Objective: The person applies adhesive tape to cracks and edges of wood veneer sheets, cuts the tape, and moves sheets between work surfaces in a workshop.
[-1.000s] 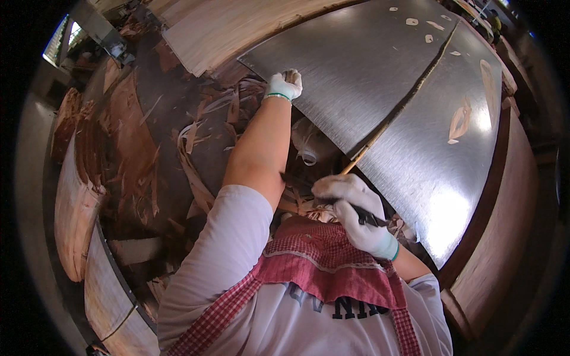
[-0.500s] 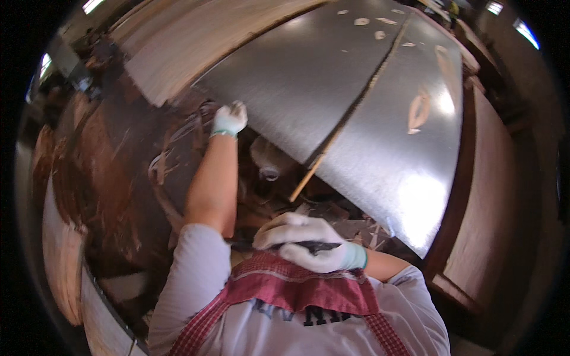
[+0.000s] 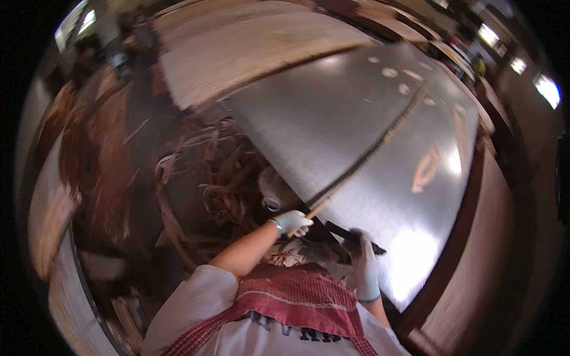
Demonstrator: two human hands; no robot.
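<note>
Both my hands wear white gloves with green cuffs. My left hand (image 3: 293, 223) is closed round the near end of a long thin wooden stick (image 3: 321, 206), which runs away across a shiny metal sheet (image 3: 297, 127). To its right, my right hand (image 3: 366, 268) grips a dark, flat, knife-like tool (image 3: 339, 231) at the sheet's near edge. Blur hides the tool's exact kind. Several pale veneer scraps (image 3: 425, 169) lie on the metal.
Large pale wood sheets (image 3: 261, 44) are stacked beyond the metal on the left. Another wood stack (image 3: 475, 237) stands along the right. Tangled veneer strips (image 3: 228, 178) and a round pale roll or pipe end (image 3: 272, 203) lie left of the sheet's near edge.
My left hand has come from the sheet's left corner to the stick and taken hold of its end. The right hand has moved from my chest out to the sheet's edge with the tool.
</note>
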